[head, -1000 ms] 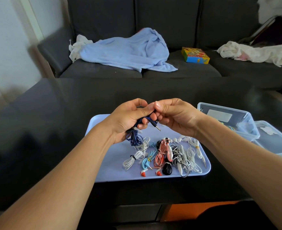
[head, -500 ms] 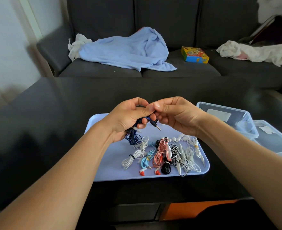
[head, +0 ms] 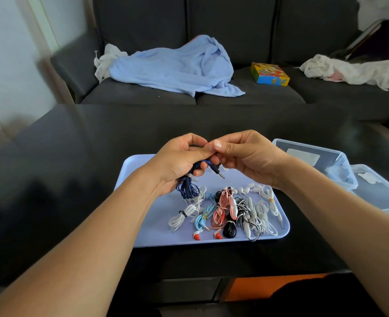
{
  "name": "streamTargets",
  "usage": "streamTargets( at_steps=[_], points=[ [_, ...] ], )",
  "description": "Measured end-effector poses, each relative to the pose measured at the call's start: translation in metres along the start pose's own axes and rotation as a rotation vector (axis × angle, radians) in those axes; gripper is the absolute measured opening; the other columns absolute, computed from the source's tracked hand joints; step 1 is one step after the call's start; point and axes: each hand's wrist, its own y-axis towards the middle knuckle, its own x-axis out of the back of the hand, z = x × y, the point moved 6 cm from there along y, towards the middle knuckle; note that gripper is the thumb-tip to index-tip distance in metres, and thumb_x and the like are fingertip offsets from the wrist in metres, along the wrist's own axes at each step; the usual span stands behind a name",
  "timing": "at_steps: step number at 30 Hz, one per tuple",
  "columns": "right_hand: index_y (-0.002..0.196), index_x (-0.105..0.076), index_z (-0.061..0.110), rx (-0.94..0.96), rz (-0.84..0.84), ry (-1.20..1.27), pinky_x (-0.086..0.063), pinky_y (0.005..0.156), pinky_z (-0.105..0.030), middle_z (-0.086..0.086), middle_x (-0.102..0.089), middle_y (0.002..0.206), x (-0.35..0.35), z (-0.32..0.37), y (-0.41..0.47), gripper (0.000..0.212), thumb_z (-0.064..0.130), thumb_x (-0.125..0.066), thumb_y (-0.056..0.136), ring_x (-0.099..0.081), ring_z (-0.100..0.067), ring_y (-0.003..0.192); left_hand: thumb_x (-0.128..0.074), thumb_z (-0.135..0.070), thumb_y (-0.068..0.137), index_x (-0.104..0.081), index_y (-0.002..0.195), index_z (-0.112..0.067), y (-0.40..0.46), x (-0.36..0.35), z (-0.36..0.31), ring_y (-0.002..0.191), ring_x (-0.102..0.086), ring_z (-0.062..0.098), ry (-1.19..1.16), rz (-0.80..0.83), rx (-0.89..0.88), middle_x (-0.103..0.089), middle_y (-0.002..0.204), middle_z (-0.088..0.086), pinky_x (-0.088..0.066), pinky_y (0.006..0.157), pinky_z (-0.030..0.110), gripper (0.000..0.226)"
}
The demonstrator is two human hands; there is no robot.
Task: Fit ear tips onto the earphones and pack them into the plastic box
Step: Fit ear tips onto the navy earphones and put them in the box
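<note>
My left hand (head: 179,161) grips a dark blue earphone set (head: 187,188); its coiled cable hangs below my palm and its metal jack (head: 220,173) pokes out to the right. My right hand (head: 248,156) meets the left, thumb and fingertips pinched at the earphone's upper end, which my fingers hide. Both hands hover over the far part of a light blue tray (head: 147,225). On the tray lie several bundled earphones (head: 229,210) in white, light blue, pink and black, with small white ear tips (head: 246,189) beside them. A clear plastic box (head: 312,161) stands to the tray's right.
A second clear plastic piece (head: 381,193) lies right of the box, at the edge of the dark glossy table (head: 74,179). Behind the table a grey sofa (head: 246,97) carries a blue towel (head: 175,67), a colourful box (head: 269,74) and white cloth (head: 353,69).
Both hands stay together over the tray with the dark blue earphone; they have shifted only slightly, and the fingertips work at its upper end.
</note>
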Motion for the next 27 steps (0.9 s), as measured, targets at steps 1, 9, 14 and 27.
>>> streamTargets(
  at_steps=[1,9,14,27],
  points=[
    [0.101,-0.074,-0.001,0.02,-0.009,0.012,-0.05,0.06,-0.016,-0.013,-0.068,0.079,0.001,0.001,0.0,0.03,0.019,-0.07,0.078,-0.059,-0.013,0.068,-0.066,-0.013,0.09,-0.057,0.097,-0.007,0.0,0.0,-0.001,0.049,-0.047,0.009,-0.016,0.001,-0.004,-0.068,0.069,0.008,-0.036,0.042,0.017,0.014],
    [0.092,-0.074,0.0,0.232,-0.236,-0.134,-0.06,0.069,-0.026,-0.02,-0.076,0.084,0.014,0.012,0.001,0.013,0.001,-0.076,0.08,-0.074,-0.025,0.076,-0.062,-0.006,0.095,-0.069,0.097,-0.006,0.004,0.008,-0.004,0.05,-0.049,0.008,0.039,-0.08,-0.102,-0.072,0.073,0.005,-0.038,0.044,0.018,0.007],
    [0.089,-0.074,0.001,0.193,-0.249,-0.012,-0.058,0.069,-0.022,-0.016,-0.076,0.082,0.01,0.004,0.004,0.006,0.001,-0.073,0.083,-0.074,-0.02,0.075,-0.064,-0.006,0.095,-0.068,0.096,-0.007,0.005,0.011,-0.005,0.051,-0.051,0.009,0.054,-0.155,-0.16,-0.074,0.075,0.005,-0.04,0.046,0.019,0.005],
    [0.114,-0.069,0.003,0.036,0.056,0.148,-0.049,0.067,-0.016,-0.006,-0.066,0.081,0.003,-0.008,0.009,0.03,0.015,-0.057,0.09,-0.056,-0.01,0.074,-0.062,-0.005,0.095,-0.064,0.116,-0.002,0.003,0.006,0.002,0.05,-0.048,0.007,-0.058,-0.064,-0.025,-0.069,0.07,0.003,-0.037,0.043,0.017,0.022]
  ],
)
